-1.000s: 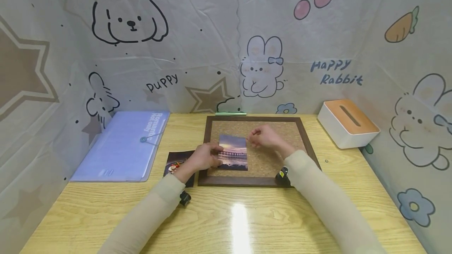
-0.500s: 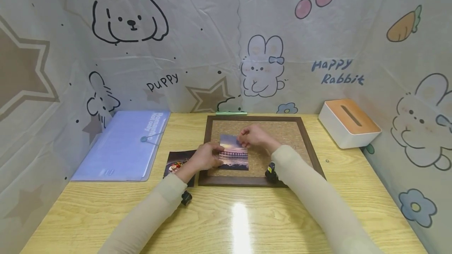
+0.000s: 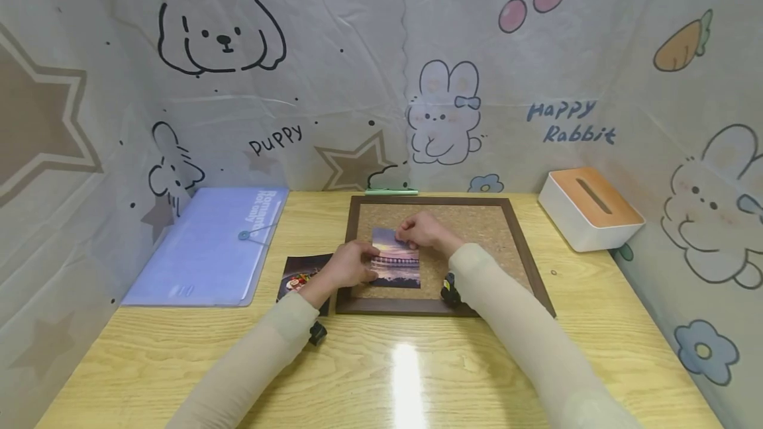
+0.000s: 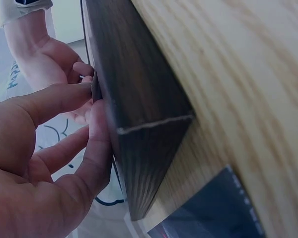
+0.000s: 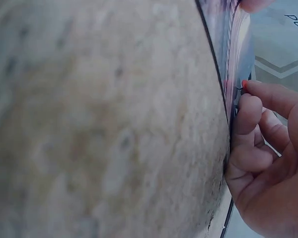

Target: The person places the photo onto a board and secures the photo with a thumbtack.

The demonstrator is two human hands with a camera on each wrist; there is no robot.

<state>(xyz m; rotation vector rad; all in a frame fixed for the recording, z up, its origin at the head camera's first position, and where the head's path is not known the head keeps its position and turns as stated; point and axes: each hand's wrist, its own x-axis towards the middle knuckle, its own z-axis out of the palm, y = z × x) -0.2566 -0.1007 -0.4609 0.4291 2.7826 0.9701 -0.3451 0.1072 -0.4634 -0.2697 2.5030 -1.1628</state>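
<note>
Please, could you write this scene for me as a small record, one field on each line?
Left hand: touches left edge of purple photo
Right hand: pinches small red pin-like object near photo's upper right
Purple photo: on framed cork board
Dark photo: on table, left of board, partly hidden by left arm
Far left: blue folder
Behind board: green pen-like object
Far right: white box with orange top

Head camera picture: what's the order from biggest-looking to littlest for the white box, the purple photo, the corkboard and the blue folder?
1. corkboard, frame included
2. blue folder
3. white box, orange top included
4. purple photo, though it's partly covered
</note>
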